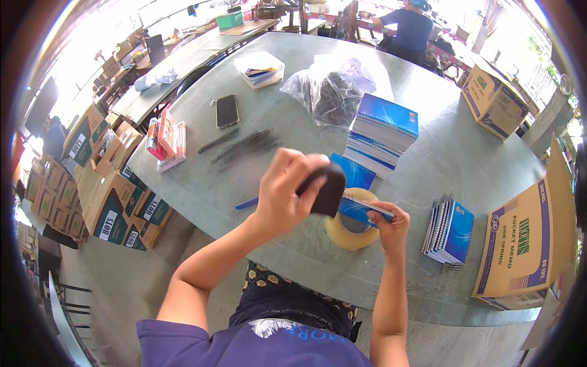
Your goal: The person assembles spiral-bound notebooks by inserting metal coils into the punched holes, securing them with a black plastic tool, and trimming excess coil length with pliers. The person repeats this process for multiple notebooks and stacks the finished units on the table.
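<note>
The grey surface [465, 153] carries all items; I sit at its near edge. A large cardboard box [526, 244] stands at the near right corner, and a second box [494, 101] sits at the far right edge. A clear bag of dark spiral bindings [330, 92] lies toward the far edge, centre. Just beside it, nearer to me, is a tall stack of blue-covered notebooks [385, 131]. A smaller stack of spiral-bound blue notebooks [449, 232] lies near the right edge, beside the large box. A clear plastic tub [260, 68] sits toward the far left, with a dark phone [227, 111] nearer, and loose black spiral coils [244, 145] beside the phone. A roll of clear packing tape [351, 229] lies flat at the near edge, under my hands.

My right hand [391, 223] holds a blue notebook [361, 205] above the tape roll, fingers clamped on its right end. My left hand [287, 189] grips a black block-shaped tool [328, 189], fingers closed around it, with the tool pressed against the notebook's left end. A blue pen [246, 203] lies on the surface, left of my left hand.
</note>
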Action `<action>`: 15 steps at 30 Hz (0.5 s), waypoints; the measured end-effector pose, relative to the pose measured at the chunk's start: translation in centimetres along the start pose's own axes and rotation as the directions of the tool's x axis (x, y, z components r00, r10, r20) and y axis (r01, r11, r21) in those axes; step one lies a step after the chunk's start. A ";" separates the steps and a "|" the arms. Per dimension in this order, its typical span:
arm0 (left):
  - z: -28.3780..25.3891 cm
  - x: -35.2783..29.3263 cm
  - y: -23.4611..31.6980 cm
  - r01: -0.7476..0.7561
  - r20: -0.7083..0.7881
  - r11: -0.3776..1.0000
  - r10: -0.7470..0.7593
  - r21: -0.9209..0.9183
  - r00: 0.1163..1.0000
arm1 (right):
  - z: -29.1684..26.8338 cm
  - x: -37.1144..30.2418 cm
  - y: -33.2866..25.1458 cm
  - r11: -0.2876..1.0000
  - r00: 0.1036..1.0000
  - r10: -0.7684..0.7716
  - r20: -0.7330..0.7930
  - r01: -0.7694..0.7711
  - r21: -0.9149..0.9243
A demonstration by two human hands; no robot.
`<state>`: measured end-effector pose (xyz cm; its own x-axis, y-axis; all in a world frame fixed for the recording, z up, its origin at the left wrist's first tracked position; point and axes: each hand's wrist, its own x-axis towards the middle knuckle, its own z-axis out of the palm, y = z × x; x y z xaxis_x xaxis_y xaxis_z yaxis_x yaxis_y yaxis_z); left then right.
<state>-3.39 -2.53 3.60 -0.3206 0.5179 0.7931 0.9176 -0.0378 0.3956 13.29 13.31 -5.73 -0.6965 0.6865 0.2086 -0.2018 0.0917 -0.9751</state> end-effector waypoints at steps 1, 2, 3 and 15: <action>0.7 0.0 0.0 0.000 -0.056 1.000 0.001 0.019 0.998 | 0.0 0.0 -0.1 1.000 1.000 -0.012 0.010 0.012 0.013; 1.5 -1.2 -0.4 -0.022 0.123 1.000 0.020 0.015 0.992 | 0.3 0.0 -0.1 1.000 1.000 -0.008 -0.002 0.008 -0.010; 2.2 -2.1 -0.2 -0.042 0.290 0.999 0.038 0.006 0.956 | 0.5 0.0 -0.1 0.999 1.000 -0.008 -0.010 0.008 -0.040; 2.3 0.9 2.1 0.095 0.032 0.979 -0.090 -0.180 0.995 | -2.7 0.5 2.4 0.926 0.993 -0.070 0.096 0.101 -0.365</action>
<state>-1.18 -0.16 4.09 -0.3945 0.5465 0.7387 0.8256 -0.1421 0.5460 14.26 15.81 -8.18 -0.7436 0.6059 0.2829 -0.0058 0.4172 -0.9088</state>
